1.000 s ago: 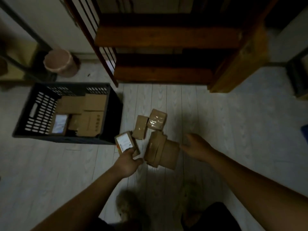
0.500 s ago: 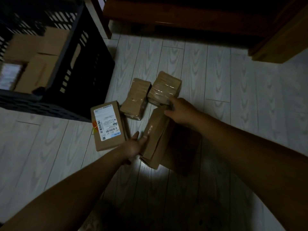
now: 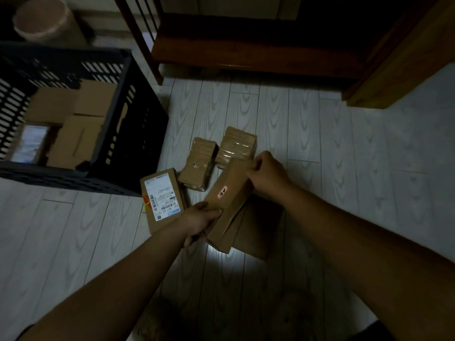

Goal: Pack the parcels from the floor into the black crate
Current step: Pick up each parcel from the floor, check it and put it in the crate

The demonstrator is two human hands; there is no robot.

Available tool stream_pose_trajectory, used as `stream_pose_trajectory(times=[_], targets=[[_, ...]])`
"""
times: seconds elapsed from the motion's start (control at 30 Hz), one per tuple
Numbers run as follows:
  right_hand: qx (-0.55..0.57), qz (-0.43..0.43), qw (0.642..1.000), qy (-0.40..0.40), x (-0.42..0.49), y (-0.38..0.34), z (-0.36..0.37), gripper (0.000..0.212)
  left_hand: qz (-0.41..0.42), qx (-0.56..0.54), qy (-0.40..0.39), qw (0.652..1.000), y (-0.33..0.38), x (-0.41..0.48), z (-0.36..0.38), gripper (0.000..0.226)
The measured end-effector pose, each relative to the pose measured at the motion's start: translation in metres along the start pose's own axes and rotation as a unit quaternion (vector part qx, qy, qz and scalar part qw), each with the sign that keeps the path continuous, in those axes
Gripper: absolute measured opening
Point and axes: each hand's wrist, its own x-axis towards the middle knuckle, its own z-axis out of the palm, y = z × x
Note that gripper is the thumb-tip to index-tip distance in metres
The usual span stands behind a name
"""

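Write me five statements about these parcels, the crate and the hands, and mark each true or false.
1. Both hands hold the long brown box, the left hand at its near end, the right hand at its far end. True.
2. The white-labelled parcel lies on the floor beside the black crate. True.
3. The crate is empty. False: cardboard boxes lie in it.
4. The two taped parcels sit in the crate. False: they lie on the floor beyond that box.
5. The crate stands to the person's right. False: it is on the left.
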Motion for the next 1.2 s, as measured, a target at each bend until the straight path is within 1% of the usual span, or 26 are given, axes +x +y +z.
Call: stream_pose_trajectory(times=[0.1, 0.13, 0.17, 0.23, 0.27, 0.3, 0.43, 0.5, 0.6, 0.73, 0.83, 0.9, 1.0, 1.1, 1.2], targets=[[0.046, 0.028, 0.999, 0.007, -0.049, -0.035, -0.038, 0.037, 0.038, 0.016, 0.097, 0.994, 0.026, -0.064, -0.013, 0.083], [0.058, 0.031, 0.998, 0.008, -0.066, -0.049, -0.052, 0.041, 0.043, 0.011, 0.119, 0.992, 0.037, -0.085, -0.02, 0.09], [0.066, 0.03, 0.997, 0.007, -0.083, -0.065, -0.066, 0.047, 0.05, -0.008, 0.128, 0.991, 0.049, -0.109, -0.027, 0.092], [0.066, 0.024, 0.997, 0.014, -0.12, -0.1, -0.095, 0.055, 0.057, -0.07, 0.117, 0.989, 0.077, -0.16, -0.042, 0.078], [0.061, 0.024, 0.998, 0.022, -0.137, -0.118, -0.108, 0.055, 0.061, -0.088, 0.11, 0.988, 0.09, -0.184, -0.052, 0.07], [0.059, 0.025, 0.997, 0.032, -0.156, -0.137, -0.122, 0.056, 0.07, -0.091, 0.108, 0.987, 0.105, -0.211, -0.061, 0.067], [0.072, 0.027, 0.995, 0.066, -0.235, -0.215, -0.173, 0.065, 0.154, -0.106, 0.101, 0.977, 0.156, -0.324, -0.098, 0.08], [0.083, 0.031, 0.992, 0.086, -0.278, -0.252, -0.194, 0.069, 0.187, -0.097, 0.09, 0.973, 0.177, -0.383, -0.116, 0.078], [0.088, 0.008, 0.988, 0.124, -0.332, -0.296, -0.219, 0.071, 0.247, -0.069, 0.087, 0.963, 0.201, -0.457, -0.14, 0.078], [0.074, -0.052, 0.98, 0.176, -0.382, -0.336, -0.243, 0.071, 0.305, -0.007, 0.16, 0.939, 0.229, -0.526, -0.164, 0.067], [0.066, -0.091, 0.977, 0.181, -0.405, -0.358, -0.261, 0.075, 0.337, -0.008, 0.193, 0.921, 0.243, -0.564, -0.174, 0.063], [0.07, -0.103, 0.976, 0.179, -0.415, -0.37, -0.271, 0.076, 0.358, -0.009, 0.2, 0.912, 0.248, -0.585, -0.179, 0.063], [0.072, -0.149, 0.97, 0.176, -0.438, -0.391, -0.277, 0.077, 0.392, -0.009, 0.221, 0.893, 0.243, -0.626, -0.187, 0.068], [0.056, -0.193, 0.963, 0.182, -0.457, -0.409, -0.279, 0.079, 0.414, 0.032, 0.247, 0.876, 0.239, -0.656, -0.203, 0.078], [0.036, -0.21, 0.96, 0.179, -0.47, -0.429, -0.275, 0.082, 0.437, 0.071, 0.229, 0.867, 0.234, -0.68, -0.223, 0.084]])
